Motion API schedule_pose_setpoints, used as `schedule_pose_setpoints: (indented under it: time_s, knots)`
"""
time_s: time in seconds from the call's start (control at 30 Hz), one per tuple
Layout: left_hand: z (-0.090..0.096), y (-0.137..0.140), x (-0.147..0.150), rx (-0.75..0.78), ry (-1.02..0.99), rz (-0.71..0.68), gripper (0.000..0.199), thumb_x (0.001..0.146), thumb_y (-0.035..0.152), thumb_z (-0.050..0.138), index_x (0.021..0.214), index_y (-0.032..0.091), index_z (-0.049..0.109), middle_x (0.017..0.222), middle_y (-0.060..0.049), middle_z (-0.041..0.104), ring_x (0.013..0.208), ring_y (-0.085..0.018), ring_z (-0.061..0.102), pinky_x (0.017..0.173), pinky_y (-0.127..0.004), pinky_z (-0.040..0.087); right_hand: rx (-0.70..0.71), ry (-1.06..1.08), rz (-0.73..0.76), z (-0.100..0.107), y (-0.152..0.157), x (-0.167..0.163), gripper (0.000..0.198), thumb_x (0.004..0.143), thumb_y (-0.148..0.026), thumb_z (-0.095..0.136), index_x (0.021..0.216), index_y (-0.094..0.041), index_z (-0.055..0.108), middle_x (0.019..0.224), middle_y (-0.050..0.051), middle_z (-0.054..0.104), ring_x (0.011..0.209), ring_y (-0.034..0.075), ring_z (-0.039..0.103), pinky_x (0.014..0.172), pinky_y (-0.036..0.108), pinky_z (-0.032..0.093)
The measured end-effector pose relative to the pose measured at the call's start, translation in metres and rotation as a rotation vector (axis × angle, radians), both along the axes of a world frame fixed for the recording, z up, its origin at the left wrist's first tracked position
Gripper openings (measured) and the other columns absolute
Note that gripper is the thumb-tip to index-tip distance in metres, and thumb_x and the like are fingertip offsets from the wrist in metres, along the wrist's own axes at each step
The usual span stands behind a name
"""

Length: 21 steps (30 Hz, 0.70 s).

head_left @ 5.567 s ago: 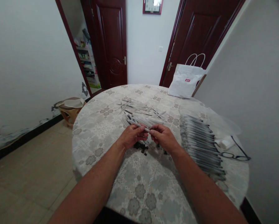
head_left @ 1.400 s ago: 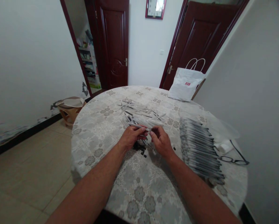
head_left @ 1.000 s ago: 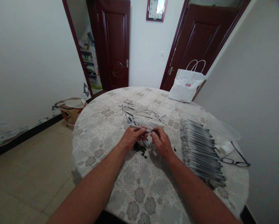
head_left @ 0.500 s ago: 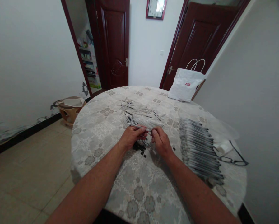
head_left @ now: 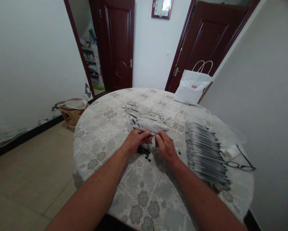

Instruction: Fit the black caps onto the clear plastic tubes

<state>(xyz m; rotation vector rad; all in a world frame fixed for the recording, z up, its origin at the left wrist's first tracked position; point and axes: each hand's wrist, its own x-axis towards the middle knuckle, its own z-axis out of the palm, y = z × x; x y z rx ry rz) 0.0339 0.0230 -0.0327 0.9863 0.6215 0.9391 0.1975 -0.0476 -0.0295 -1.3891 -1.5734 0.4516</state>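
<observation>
My left hand (head_left: 136, 141) is closed around a slim white-grey pen (head_left: 139, 129), which points left past the thumb. At the pen's right end my right hand (head_left: 166, 147) has its thumb and fingers pinched together. Whether a small part sits inside that pinch is hidden. Small black caps (head_left: 144, 150) lie in a heap below my left hand, and a single black cap (head_left: 179, 153) rests right of my right hand. Just beyond the hands is a pile of pale pen barrels (head_left: 155, 124). Farther back lie scattered thin sticks with dark ends, like pen refills (head_left: 140, 111).
A long row of pens (head_left: 206, 154) lies at the right of the round, cloth-covered table (head_left: 98, 141). Beside it are black-framed glasses (head_left: 241, 166) and a white roll (head_left: 231, 152). A white paper bag (head_left: 192, 88) stands at the back right. A stool (head_left: 73, 112) stands left.
My right hand has shifted very slightly at the pen's end. My left hand keeps its hold on the pen, and the view has tilted a little.
</observation>
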Motion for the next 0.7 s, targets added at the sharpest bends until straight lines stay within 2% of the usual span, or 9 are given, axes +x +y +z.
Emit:
schedule_pose_setpoints:
  time_s: [0.27,0.4,0.47,0.53,0.6,0.7]
  knots:
    - [0.004,0.002,-0.003,0.019,0.041,0.05,0.038,0.072,0.038,0.086,0.097,0.013,0.073,0.09,-0.009,0.074,0.077,-0.019,0.07,0.068,-0.031,0.06,0.005,0.07,-0.046,0.005,0.0,-0.001,0.038,0.103,-0.044,0.04,0.072,-0.025,0.052,0.065,-0.001,0.056,0.064,0.017,0.052,0.063,0.028,0.04]
    - [0.006,0.005,-0.004,0.036,0.098,0.054,0.04,0.07,0.04,0.086,0.096,0.013,0.074,0.088,-0.007,0.074,0.077,-0.019,0.07,0.069,-0.03,0.06,-0.062,0.23,-0.013,0.0,0.008,-0.001,0.042,0.103,-0.048,0.039,0.072,-0.024,0.053,0.059,-0.003,0.054,0.056,0.015,0.052,0.056,0.026,0.042]
    - [0.008,0.005,-0.005,0.047,0.112,0.06,0.04,0.069,0.041,0.086,0.097,0.014,0.074,0.086,-0.006,0.074,0.075,-0.018,0.07,0.068,-0.03,0.059,-0.089,0.237,0.001,0.001,0.011,0.0,0.042,0.103,-0.046,0.037,0.073,-0.023,0.055,0.057,-0.003,0.053,0.053,0.015,0.051,0.054,0.026,0.042]
    - [0.009,0.005,-0.005,0.06,0.115,0.07,0.039,0.07,0.04,0.086,0.097,0.014,0.074,0.086,-0.005,0.074,0.075,-0.018,0.07,0.068,-0.03,0.06,-0.048,0.129,-0.03,0.007,0.011,0.0,0.035,0.102,-0.041,0.041,0.08,-0.022,0.06,0.066,-0.001,0.059,0.061,0.015,0.056,0.06,0.027,0.045]
    - [0.009,0.005,-0.006,0.079,0.125,0.075,0.04,0.071,0.041,0.086,0.098,0.015,0.075,0.086,-0.005,0.074,0.077,-0.019,0.07,0.069,-0.03,0.059,0.052,-0.043,-0.065,0.015,0.009,0.0,0.018,0.098,-0.034,0.051,0.096,-0.021,0.064,0.086,0.002,0.067,0.078,0.017,0.061,0.074,0.028,0.048]
    - [0.009,0.005,-0.007,0.116,0.161,0.043,0.042,0.07,0.043,0.086,0.1,0.015,0.076,0.088,-0.006,0.075,0.077,-0.02,0.07,0.071,-0.03,0.059,0.133,-0.3,-0.022,0.027,0.006,0.002,0.017,0.095,-0.027,0.059,0.11,-0.021,0.065,0.104,0.006,0.066,0.095,0.019,0.061,0.087,0.03,0.046]
